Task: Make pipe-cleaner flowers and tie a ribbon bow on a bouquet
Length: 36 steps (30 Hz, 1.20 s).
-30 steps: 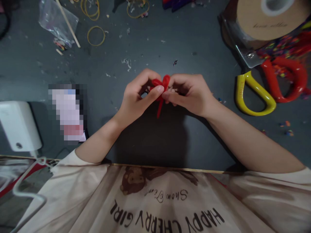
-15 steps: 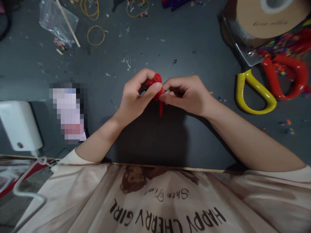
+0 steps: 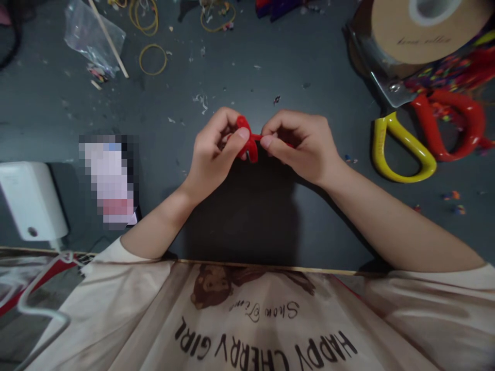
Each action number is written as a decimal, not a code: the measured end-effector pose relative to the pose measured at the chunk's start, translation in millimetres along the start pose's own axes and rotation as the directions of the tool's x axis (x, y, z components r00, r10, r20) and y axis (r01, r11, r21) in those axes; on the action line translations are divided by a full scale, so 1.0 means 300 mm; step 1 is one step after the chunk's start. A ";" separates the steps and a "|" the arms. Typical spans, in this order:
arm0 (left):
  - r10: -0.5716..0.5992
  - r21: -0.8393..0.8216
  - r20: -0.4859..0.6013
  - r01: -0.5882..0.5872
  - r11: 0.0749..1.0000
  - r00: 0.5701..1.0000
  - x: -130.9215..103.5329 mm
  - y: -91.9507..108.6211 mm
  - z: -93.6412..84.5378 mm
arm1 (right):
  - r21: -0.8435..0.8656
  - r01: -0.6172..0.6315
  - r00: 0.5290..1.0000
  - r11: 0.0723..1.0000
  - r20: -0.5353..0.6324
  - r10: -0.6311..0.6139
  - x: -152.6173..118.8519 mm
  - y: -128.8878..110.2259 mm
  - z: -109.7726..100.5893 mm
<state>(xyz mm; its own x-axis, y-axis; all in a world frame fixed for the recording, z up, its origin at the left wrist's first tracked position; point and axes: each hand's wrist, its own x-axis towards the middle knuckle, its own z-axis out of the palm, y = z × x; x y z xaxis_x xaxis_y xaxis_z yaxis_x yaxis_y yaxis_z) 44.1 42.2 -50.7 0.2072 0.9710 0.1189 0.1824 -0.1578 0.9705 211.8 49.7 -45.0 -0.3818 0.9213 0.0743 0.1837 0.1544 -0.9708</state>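
A looped red ribbon (image 3: 252, 146) is pinched between the thumb and fingers of my left hand (image 3: 218, 147), over the middle of the dark table. My right hand (image 3: 303, 144) grips the ribbon's narrow end, which is stretched across the small gap between the two hands. A bit of red also shows beneath my right thumb. The exact shape of the loops inside my left fingers is hidden.
Scissors (image 3: 394, 88) with red and yellow handles lie at the right, by a ribbon spool (image 3: 390, 38). On the left are a blurred-out phone (image 3: 110, 180), a white power bank (image 3: 33, 201), a plastic bag (image 3: 91, 36) and rubber bands (image 3: 152, 59).
My right hand has moved a little to the right, drawing the ribbon's end out sideways. That end hung downward before. My left hand has shifted slightly left with the loops.
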 end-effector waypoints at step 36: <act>-0.058 0.021 0.312 0.054 0.998 0.948 -0.005 0.041 -0.015 | -0.858 0.209 0.937 0.469 0.038 -0.348 -0.016 0.044 -0.030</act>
<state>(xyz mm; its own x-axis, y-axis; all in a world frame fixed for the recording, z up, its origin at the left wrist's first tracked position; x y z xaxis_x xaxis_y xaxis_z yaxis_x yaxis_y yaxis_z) 41.6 39.6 -37.9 0.4853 0.8743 -0.0092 0.2137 -0.1085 0.9709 224.2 50.5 -56.2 -0.4558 0.7956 0.3990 0.7838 0.5712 -0.2437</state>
